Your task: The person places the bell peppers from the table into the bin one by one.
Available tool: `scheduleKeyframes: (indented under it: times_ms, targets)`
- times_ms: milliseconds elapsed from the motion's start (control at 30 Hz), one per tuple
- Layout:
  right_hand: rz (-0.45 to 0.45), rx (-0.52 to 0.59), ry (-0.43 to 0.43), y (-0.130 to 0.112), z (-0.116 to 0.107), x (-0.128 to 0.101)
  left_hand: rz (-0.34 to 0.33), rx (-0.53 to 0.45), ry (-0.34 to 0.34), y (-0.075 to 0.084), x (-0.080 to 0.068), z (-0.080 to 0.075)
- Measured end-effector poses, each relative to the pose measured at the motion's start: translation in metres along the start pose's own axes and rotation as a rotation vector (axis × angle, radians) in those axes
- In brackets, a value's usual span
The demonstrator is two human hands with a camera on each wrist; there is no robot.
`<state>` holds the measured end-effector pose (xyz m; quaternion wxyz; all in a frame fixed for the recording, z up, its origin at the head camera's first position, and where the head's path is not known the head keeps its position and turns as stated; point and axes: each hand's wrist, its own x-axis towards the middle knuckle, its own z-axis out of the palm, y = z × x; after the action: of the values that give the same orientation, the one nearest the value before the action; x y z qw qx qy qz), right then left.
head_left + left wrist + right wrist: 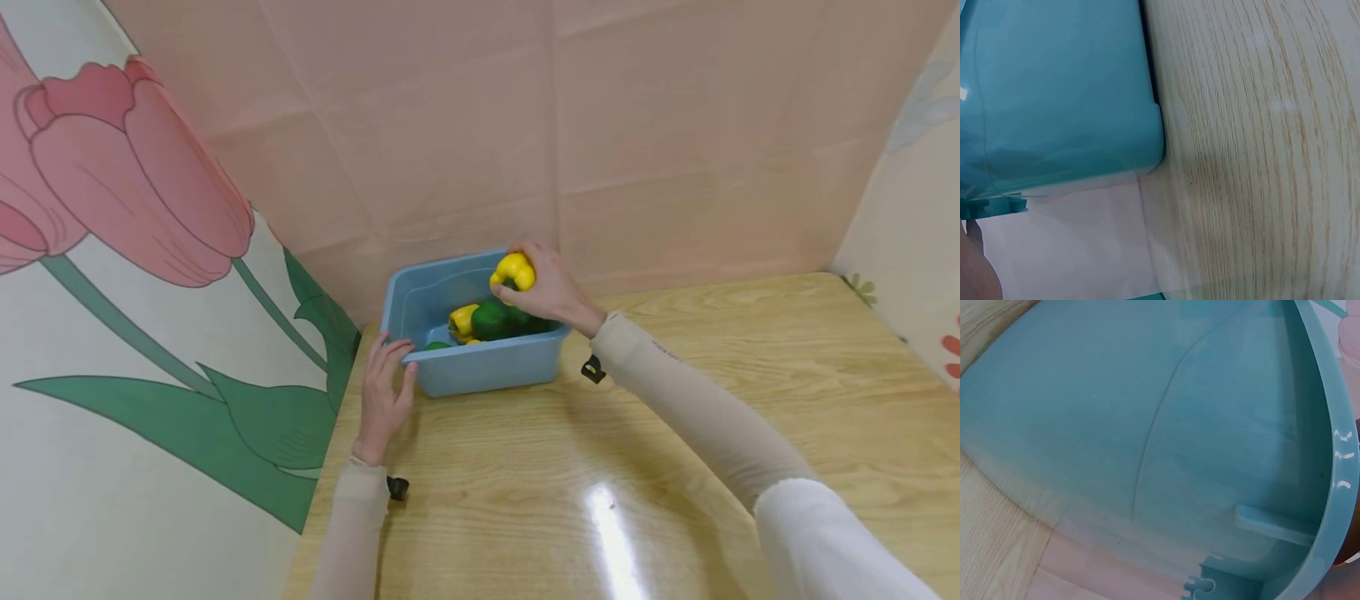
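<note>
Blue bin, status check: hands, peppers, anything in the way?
Right hand grips a yellow pepper above the blue bin. Left hand rests on the bin's near left corner. Green pepper and another yellow pepper inside. Nothing blocking.

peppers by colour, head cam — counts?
Yellow peppers: 2, one gripped by the right hand over the blue bin, one inside it
Green peppers: at least 2, big, small
Total: 4 visible; some may be hidden.

Yellow pepper [513, 271] above blue bin [487, 367]
</note>
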<state>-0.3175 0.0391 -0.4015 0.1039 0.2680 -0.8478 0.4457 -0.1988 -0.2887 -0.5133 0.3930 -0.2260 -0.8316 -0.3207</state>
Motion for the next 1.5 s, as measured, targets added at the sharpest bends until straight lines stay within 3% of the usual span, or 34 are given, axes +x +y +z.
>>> scheduleKeyframes:
  times_ms: [733, 1500]
  targets:
    - [-0.028, -0.106, -0.079, 0.007, 0.006, 0.001, -0.001, -0.008, -0.006, 0.001, 0.001, 0.0]
    - [-0.069, -0.087, -0.083, 0.003, -0.003, -0.009, -0.036, 0.031, -0.045, 0.004, 0.002, -0.004]
